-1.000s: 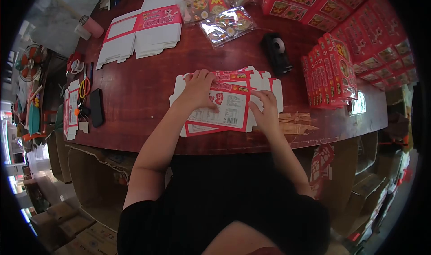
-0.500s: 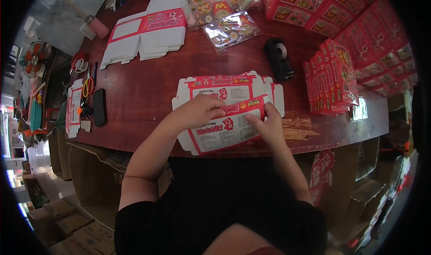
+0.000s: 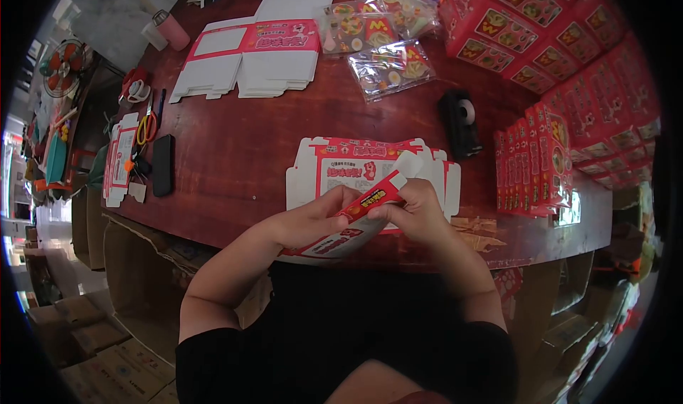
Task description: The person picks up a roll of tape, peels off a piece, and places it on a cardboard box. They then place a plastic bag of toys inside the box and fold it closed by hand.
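Between my hands is a red and white printed cardboard box, tilted near the table's front edge with a white end flap sticking up at its right. My left hand is closed on its left part, thumb and fingers along the red narrow side. At the right end, my right hand grips the box close to the raised flap, its thumb on the red side. Behind it, flat printed box blanks lie stacked on the table. My hands and the held box cover part of that stack.
Unfolded white-backed blanks and shiny plastic packets lie toward the back. A black tape dispenser stands right, before finished boxes. At left are scissors, a black phone and a pink bottle.
The box has been lifted and tilted toward me, its right end raised, and a white end flap now stands out. Both hands still hold it. The camera view has shifted slightly.
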A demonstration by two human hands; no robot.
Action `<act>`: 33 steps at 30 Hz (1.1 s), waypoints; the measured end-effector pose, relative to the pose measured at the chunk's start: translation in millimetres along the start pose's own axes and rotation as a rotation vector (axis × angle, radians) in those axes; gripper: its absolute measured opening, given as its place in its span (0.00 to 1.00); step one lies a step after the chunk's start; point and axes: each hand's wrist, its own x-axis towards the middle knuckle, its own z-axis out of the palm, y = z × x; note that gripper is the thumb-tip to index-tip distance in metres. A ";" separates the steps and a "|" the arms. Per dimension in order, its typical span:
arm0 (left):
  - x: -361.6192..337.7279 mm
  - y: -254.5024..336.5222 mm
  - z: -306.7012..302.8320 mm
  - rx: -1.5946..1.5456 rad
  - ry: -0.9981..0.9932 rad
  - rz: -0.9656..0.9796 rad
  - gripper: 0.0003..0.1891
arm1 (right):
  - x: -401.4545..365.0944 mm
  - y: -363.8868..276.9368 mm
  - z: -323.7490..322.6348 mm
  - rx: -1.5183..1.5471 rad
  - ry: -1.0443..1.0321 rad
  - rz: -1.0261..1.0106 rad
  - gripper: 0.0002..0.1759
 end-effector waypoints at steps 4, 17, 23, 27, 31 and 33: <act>-9.4 -0.9 -4.5 -0.164 0.191 -0.026 0.19 | 29.6 -5.2 6.9 -0.018 -0.020 0.191 0.16; -12.6 12.4 -44.2 1.038 0.624 0.427 0.25 | 81.9 4.4 22.2 0.049 -0.036 0.045 0.16; -22.2 11.0 -31.6 0.687 0.787 -0.235 0.25 | 158.7 49.8 10.5 0.247 0.038 0.068 0.11; -39.3 4.2 -43.6 0.386 0.862 -0.194 0.22 | 245.4 139.0 -91.2 -0.540 0.207 0.279 0.31; -48.2 -1.8 -47.7 0.277 0.920 -0.202 0.21 | 247.2 181.2 -131.8 -0.847 -0.013 0.290 0.42; -50.8 -12.8 -54.5 0.292 0.934 -0.169 0.21 | 239.4 154.6 -126.8 -0.771 0.025 0.343 0.38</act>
